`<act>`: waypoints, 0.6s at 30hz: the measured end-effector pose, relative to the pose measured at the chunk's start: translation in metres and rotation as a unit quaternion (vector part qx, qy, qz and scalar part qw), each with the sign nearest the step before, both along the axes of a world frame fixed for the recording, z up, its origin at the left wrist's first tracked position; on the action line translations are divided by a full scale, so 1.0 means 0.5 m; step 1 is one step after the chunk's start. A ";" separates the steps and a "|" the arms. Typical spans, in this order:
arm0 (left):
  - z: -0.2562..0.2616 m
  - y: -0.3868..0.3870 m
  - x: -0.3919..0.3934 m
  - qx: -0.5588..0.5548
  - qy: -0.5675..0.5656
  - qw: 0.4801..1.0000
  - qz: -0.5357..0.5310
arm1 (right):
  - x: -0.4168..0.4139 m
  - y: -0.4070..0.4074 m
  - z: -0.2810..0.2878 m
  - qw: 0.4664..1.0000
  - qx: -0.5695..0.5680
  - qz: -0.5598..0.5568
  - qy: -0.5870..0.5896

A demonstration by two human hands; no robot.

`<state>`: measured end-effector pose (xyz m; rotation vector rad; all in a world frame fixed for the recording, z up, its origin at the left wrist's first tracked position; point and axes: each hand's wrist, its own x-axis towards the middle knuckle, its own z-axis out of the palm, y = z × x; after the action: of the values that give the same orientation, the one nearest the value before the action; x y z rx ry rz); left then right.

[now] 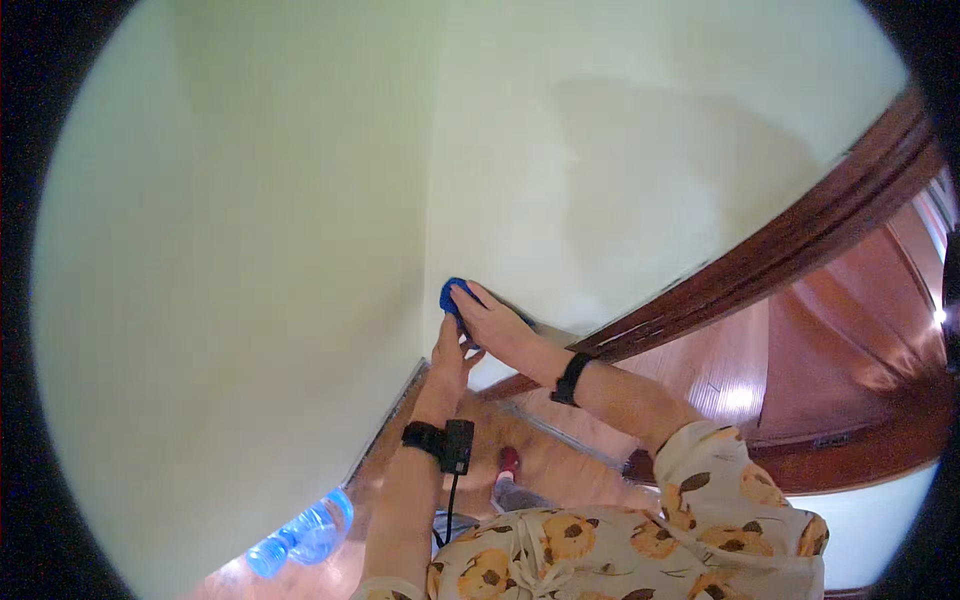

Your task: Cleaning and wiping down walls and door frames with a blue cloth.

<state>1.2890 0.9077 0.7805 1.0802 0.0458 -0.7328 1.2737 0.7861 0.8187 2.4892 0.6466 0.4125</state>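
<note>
A bunched blue cloth point(453, 291) is at the pale wall point(510, 187), just right of the inside corner. My right hand point(495, 324) lies over the cloth with its fingers pressing it. Just below, my left hand point(450, 358) has its fingers on the cloth's lower part, close to the right palm. Much of the cloth is hidden under the hands. A dark edge runs behind the right hand; what it belongs to is unclear. Both wrists carry black straps, and a small black device point(457, 446) with a cable sits on the left one.
The left wall point(240, 262) meets the right wall at the corner. A dark reddish wooden door frame point(750, 247) borders the right wall, with a brown wooden surface beyond. Blue clear plastic bottles point(319, 529) stand on the wooden floor point(555, 480) at lower left. One red shoe point(509, 459) shows below.
</note>
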 end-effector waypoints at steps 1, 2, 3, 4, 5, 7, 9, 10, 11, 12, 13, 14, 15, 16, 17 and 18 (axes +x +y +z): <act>-0.001 -0.016 -0.007 -0.010 0.023 0.999 0.037 | -0.004 -0.007 -0.009 0.999 -0.032 -0.014 0.021; -0.012 -0.034 -0.023 -0.018 0.053 0.996 0.069 | -0.022 -0.014 -0.017 0.999 -0.029 -0.016 0.031; -0.021 -0.046 -0.040 -0.032 0.067 0.993 0.086 | -0.038 -0.023 -0.022 0.999 0.046 0.004 -0.004; -0.028 -0.062 -0.060 -0.029 0.074 0.994 0.079 | -0.054 -0.037 -0.023 0.992 0.120 0.021 -0.041; -0.048 -0.051 -0.075 -0.047 0.089 0.991 0.083 | -0.078 -0.017 0.017 0.998 0.032 0.035 0.045; -0.054 -0.093 -0.116 -0.082 0.102 0.990 0.054 | -0.140 -0.056 -0.004 0.996 0.050 0.024 0.072; -0.057 -0.167 -0.257 -0.032 0.013 0.999 0.014 | -0.259 -0.147 -0.019 0.986 0.014 0.040 0.160; -0.042 -0.188 -0.292 0.026 -0.094 0.994 -0.044 | -0.304 -0.183 -0.021 0.987 0.015 0.028 0.157; -0.048 -0.194 -0.305 0.030 -0.097 0.994 -0.043 | -0.336 -0.194 -0.030 0.989 -0.057 0.032 0.134; -0.050 -0.206 -0.319 -0.033 -0.065 0.995 -0.074 | -0.365 -0.209 -0.030 0.984 -0.134 0.030 0.111; -0.053 -0.215 -0.326 -0.096 -0.030 0.990 -0.103 | -0.385 -0.224 -0.034 0.984 -0.135 0.027 0.109; -0.051 -0.226 -0.336 -0.095 -0.027 0.990 -0.101 | -0.406 -0.236 -0.031 0.985 -0.128 0.018 0.118; -0.050 -0.236 -0.341 -0.116 0.024 0.989 -0.086 | -0.420 -0.243 -0.034 0.984 -0.121 0.011 0.127; -0.052 -0.243 -0.349 -0.136 0.077 0.985 -0.069 | -0.425 -0.250 -0.040 0.984 -0.119 0.018 0.132; -0.060 -0.250 -0.373 -0.133 0.086 0.986 -0.059 | -0.433 -0.255 -0.040 0.977 -0.127 0.028 0.168; -0.068 -0.258 -0.387 -0.089 -0.001 0.995 -0.040 | -0.431 -0.260 -0.041 0.970 -0.137 0.037 0.199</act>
<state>1.0955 0.7786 0.7464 0.9167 -0.0630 -0.7927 1.0585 0.6561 0.7983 2.2974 0.8876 -0.1527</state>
